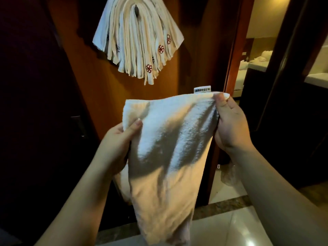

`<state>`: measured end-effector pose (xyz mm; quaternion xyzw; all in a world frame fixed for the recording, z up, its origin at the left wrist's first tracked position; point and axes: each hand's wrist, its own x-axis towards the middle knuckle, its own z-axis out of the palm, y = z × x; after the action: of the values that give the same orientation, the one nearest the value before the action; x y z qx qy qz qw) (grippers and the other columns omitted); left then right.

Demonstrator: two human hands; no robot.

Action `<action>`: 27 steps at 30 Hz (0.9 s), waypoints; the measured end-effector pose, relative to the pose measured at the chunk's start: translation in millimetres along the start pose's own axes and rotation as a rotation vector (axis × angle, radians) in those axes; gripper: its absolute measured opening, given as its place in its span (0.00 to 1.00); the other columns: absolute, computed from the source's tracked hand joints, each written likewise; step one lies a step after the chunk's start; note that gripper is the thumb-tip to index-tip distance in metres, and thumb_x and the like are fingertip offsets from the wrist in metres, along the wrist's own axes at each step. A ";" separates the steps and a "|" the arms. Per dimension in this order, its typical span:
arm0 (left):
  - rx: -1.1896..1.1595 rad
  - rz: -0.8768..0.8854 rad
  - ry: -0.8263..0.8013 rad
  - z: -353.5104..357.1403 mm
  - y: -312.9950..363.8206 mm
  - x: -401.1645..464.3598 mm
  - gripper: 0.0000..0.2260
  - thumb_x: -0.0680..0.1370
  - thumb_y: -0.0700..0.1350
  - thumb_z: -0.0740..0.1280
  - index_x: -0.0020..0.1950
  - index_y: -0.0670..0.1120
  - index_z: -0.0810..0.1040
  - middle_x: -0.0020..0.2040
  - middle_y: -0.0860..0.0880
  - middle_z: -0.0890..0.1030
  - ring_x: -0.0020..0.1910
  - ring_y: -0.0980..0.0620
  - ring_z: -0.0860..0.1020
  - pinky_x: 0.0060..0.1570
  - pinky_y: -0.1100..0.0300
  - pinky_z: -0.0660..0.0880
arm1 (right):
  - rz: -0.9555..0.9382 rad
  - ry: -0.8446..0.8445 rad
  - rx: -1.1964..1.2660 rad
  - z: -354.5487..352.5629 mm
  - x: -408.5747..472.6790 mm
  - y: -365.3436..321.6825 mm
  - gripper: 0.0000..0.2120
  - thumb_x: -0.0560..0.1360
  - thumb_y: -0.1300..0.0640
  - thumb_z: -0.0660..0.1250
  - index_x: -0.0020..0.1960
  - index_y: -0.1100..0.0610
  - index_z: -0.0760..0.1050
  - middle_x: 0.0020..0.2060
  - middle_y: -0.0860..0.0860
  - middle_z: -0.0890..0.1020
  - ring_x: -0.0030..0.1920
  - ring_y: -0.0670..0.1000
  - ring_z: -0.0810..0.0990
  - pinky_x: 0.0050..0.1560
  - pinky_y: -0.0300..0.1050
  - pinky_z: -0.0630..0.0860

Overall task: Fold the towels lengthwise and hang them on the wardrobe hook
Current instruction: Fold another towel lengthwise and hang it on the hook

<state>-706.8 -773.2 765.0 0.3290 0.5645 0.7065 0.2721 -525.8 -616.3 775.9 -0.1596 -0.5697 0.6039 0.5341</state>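
A white towel (pixel 165 144) hangs in front of the person, held up between both hands in the middle of the view. Its top edge runs from the upper left corner across to the upper right, and the cloth narrows as it falls toward the tiled floor (pixel 229 226), its lower end trailing at the bottom of the view.

The left hand (pixel 120 141) grips the towel's left edge a little below the top corner, thumb lying on the front face and the other fingers hidden behind the cloth. The right hand (pixel 230 123) pinches the upper right corner, thumb and fingertips pressed together on the fabric, with the palm turned toward the towel's right edge. The right hand sits higher than the left, so the top edge slopes upward to the right. A small white label (pixel 202 89) stands up from the top edge just beside the right hand's fingertips.

Above, well apart from the held towel, a bundle of folded towels (pixel 137 39) with red flower emblems already hangs on the wooden wardrobe door (pixel 99 89), fanning out downward from a dark hook (pixel 136 10) near the top of the view. To the right, a doorway opens on a lit room (pixel 255 55).
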 end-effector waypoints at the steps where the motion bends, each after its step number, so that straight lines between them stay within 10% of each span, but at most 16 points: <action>1: 0.048 0.019 0.051 -2.1 -4.7 1.4 0.11 0.77 0.52 0.69 0.49 0.45 0.83 0.43 0.45 0.86 0.43 0.45 0.85 0.45 0.49 0.82 | -0.011 0.022 -0.039 -1.2 -0.8 2.3 0.24 0.66 0.32 0.69 0.50 0.49 0.82 0.48 0.52 0.86 0.52 0.54 0.84 0.57 0.52 0.79; 8: 0.266 0.303 0.206 0.9 -8.0 -5.5 0.17 0.76 0.62 0.63 0.40 0.51 0.83 0.37 0.58 0.84 0.38 0.61 0.81 0.37 0.65 0.77 | -0.120 0.113 -0.342 -5.6 -6.1 7.0 0.12 0.83 0.45 0.59 0.48 0.46 0.79 0.42 0.42 0.85 0.45 0.43 0.83 0.47 0.44 0.79; 15: -0.007 -0.099 -0.079 -4.2 -2.8 2.7 0.15 0.72 0.52 0.73 0.50 0.42 0.83 0.48 0.40 0.85 0.46 0.42 0.84 0.54 0.46 0.78 | -0.065 0.050 -0.357 -8.3 -14.3 12.5 0.13 0.82 0.45 0.59 0.45 0.38 0.80 0.43 0.41 0.85 0.46 0.42 0.83 0.47 0.44 0.78; 27: -0.048 -0.187 -0.103 -3.7 -37.8 -3.8 0.18 0.72 0.52 0.67 0.53 0.41 0.82 0.50 0.40 0.85 0.48 0.43 0.84 0.58 0.46 0.76 | 0.781 -0.322 0.357 -61.1 -32.3 50.3 0.32 0.52 0.57 0.87 0.54 0.61 0.85 0.57 0.61 0.83 0.56 0.59 0.84 0.48 0.54 0.83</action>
<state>-706.7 -770.3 727.0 0.3043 0.5608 0.6735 0.3733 -488.0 -600.3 701.0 -0.1719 -0.4297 0.8658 0.1905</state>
